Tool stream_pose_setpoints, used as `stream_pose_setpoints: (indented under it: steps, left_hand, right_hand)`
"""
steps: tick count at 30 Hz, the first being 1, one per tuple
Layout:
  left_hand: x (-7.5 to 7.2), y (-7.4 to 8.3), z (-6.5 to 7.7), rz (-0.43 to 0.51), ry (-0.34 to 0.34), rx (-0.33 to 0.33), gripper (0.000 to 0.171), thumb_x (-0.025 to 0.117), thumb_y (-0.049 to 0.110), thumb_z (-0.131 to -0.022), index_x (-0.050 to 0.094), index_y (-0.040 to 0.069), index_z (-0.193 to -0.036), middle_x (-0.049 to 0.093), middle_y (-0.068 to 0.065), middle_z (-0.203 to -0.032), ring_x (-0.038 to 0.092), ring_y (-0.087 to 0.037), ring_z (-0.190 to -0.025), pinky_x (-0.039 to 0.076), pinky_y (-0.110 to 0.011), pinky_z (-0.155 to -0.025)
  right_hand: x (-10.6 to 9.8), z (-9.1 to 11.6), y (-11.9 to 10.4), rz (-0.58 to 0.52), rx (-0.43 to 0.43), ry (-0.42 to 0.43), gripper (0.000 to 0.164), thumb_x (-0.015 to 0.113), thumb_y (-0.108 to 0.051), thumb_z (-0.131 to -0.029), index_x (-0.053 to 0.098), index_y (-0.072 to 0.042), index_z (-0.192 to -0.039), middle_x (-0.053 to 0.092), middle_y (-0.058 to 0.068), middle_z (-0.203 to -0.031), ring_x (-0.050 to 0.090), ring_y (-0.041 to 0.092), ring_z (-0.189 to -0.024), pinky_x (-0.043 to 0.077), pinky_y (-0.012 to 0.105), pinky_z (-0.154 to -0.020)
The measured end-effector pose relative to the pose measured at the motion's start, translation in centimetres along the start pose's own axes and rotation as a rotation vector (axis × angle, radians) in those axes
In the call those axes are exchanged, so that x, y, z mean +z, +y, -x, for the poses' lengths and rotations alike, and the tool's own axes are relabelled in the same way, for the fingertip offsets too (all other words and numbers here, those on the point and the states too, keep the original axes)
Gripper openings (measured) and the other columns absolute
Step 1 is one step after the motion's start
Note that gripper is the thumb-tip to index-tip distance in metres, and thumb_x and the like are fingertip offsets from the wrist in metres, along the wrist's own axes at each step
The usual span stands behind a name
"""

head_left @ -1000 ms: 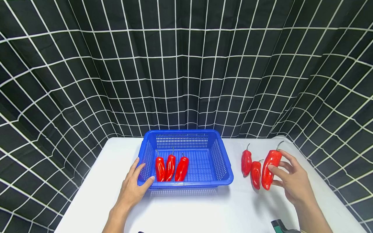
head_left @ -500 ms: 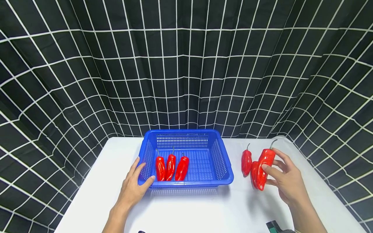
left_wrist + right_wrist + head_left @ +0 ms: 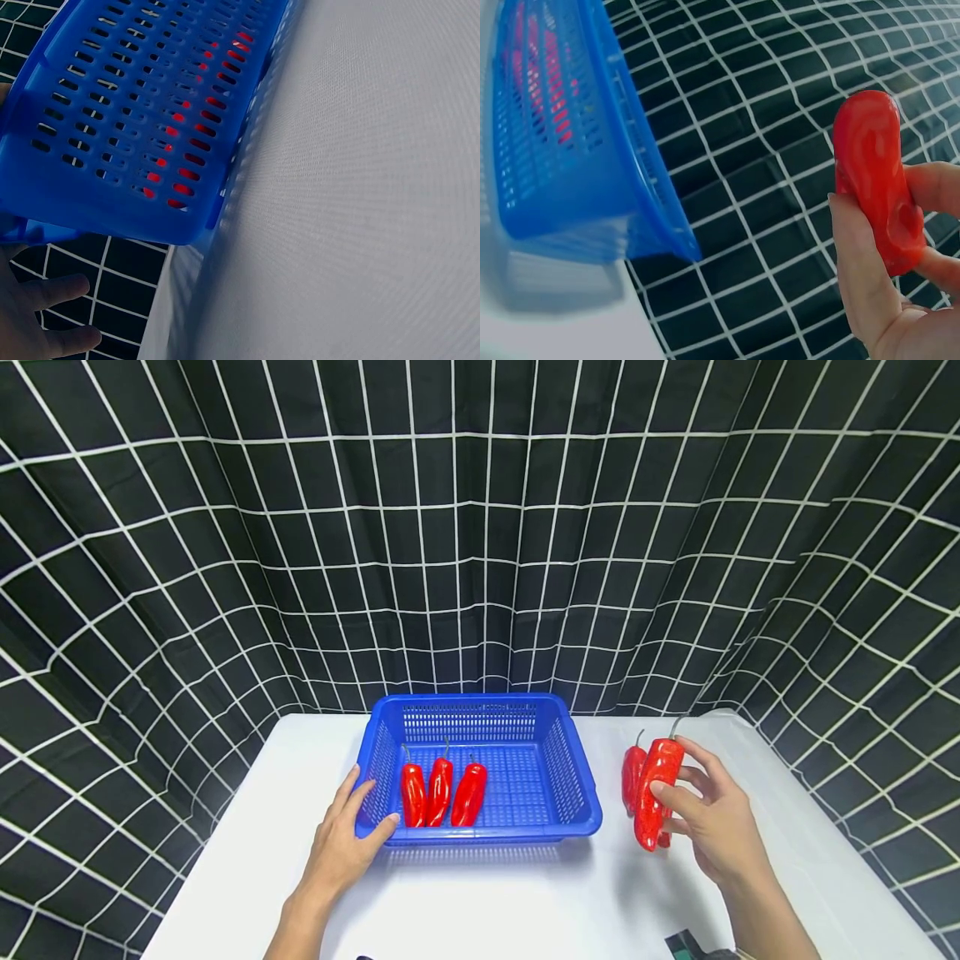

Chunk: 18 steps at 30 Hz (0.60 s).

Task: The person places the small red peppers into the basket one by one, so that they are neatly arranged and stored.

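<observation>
In the head view my right hand (image 3: 720, 822) holds a glossy red chili pepper (image 3: 657, 793) between thumb and fingers, its thin stem pointing up. The right wrist view shows that pepper (image 3: 877, 172) with its rounded tip upward, the thumb on one side and fingers on the other. Behind it, partly covered, are two more red chili peppers (image 3: 632, 777) on the table. My left hand (image 3: 343, 843) rests at the near left corner of a blue plastic basket (image 3: 495, 835), fingers spread and thumb at the front rim. Three red chili peppers (image 3: 439, 792) lie side by side in the basket's left half.
A white cloth covers the table (image 3: 487, 902). Behind and on both sides hangs a black curtain (image 3: 480, 527) with white grid lines. The basket's right wall (image 3: 566, 768) stands between its peppers and the right hand.
My right hand has moved left with its chili pepper, from right of the two lying peppers to a place overlapping them. The left hand and the basket have stayed put.
</observation>
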State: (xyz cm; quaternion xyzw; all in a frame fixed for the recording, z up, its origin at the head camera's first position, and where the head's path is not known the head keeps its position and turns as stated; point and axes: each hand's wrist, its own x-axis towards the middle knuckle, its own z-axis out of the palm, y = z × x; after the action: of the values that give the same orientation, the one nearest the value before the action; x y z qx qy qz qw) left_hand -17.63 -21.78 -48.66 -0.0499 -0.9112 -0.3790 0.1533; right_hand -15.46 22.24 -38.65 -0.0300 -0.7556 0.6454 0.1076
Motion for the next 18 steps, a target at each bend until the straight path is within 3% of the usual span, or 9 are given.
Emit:
stream_pose_setpoints:
  steps: [14, 18]
  left_hand:
    - [0.0, 0.1, 0.0, -0.01, -0.005, 0.006, 0.071, 0.066, 0.049, -0.087, 0.048, 0.007, -0.141, 0.022, -0.007, -0.158, 0.028, -0.042, -0.137, 0.026, -0.067, -0.1]
    - [0.0, 0.0, 0.0, -0.012, -0.012, -0.002, 0.071, 0.066, 0.049, -0.087, 0.048, 0.007, -0.141, 0.021, -0.007, -0.158, 0.027, -0.042, -0.137, 0.025, -0.067, -0.101]
  right_hand:
    - [2.7, -0.4, -0.4, 0.012, 0.038, -0.042, 0.076, 0.072, -0.022, -0.089, 0.03, -0.021, -0.151, 0.043, 0.018, -0.131, 0.058, 0.02, -0.1, 0.057, 0.039, -0.068]
    - [3.4, -0.5, -0.3, -0.047, 0.027, -0.076, 0.076, 0.072, -0.017, -0.089, 0.028, -0.018, -0.152, 0.04, 0.02, -0.133, 0.058, 0.021, -0.101, 0.057, 0.042, -0.068]
